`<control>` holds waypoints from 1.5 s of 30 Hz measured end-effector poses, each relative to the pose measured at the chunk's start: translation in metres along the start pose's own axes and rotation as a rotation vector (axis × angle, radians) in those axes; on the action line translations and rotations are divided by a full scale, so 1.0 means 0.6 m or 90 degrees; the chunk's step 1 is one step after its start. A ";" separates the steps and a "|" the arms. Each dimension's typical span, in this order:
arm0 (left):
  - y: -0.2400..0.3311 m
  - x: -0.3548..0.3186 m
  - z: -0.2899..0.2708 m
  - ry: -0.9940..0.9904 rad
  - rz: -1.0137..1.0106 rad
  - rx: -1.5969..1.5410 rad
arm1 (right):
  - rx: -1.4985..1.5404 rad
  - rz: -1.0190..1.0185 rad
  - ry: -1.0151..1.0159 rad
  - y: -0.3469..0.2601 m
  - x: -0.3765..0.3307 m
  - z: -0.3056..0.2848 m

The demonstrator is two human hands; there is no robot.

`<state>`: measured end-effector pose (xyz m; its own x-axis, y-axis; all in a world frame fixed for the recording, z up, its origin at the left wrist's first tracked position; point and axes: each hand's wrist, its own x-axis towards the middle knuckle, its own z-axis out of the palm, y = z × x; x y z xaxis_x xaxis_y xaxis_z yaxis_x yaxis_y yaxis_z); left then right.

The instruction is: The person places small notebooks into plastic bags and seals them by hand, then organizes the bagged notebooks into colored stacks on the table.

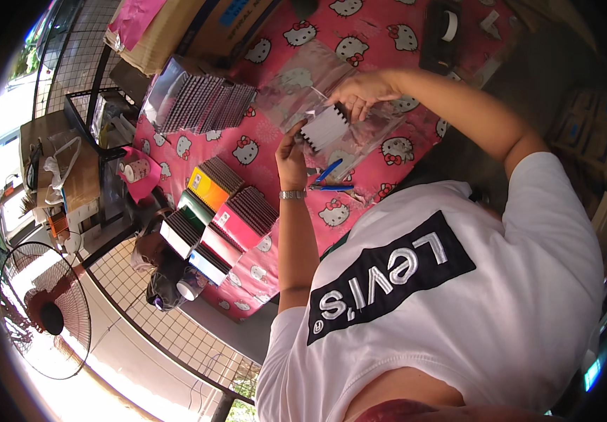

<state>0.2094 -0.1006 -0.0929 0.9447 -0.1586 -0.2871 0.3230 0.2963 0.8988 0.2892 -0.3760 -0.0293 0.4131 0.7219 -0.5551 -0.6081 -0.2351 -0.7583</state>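
My left hand (291,156), a watch on its wrist, pinches the near left edge of a small white notepad (324,129). Dark toothed strips, which look like spiral or comb edges, run along two sides of the pad. My right hand (364,93) is bent over the pad's upper right side with its fingers closed; a thin pale strip shows by the fingertips, and what they grip is partly hidden. Under both hands lie clear plastic sheets or bags (296,77) on the pink cartoon-print tablecloth (245,151). Close to my left wrist rests a blue-handled cutting tool (331,186).
Spiral notebooks (208,105) stand in a row at the far left, and coloured notebook stacks (243,218) sit left of my left forearm. Cardboard boxes (205,28) are behind. A black tape dispenser (441,35) is at the far right. A fan (50,316) stands left of the table.
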 end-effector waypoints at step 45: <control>0.075 0.051 0.069 -0.075 0.109 0.796 | 0.453 -0.332 1.020 0.256 -0.152 -0.133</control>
<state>0.2506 -0.1311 -0.0473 0.9372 -0.3084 -0.1631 -0.1381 -0.7573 0.6383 0.2121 -0.5301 -0.1223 0.5485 -0.7250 -0.4165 -0.1823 0.3825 -0.9058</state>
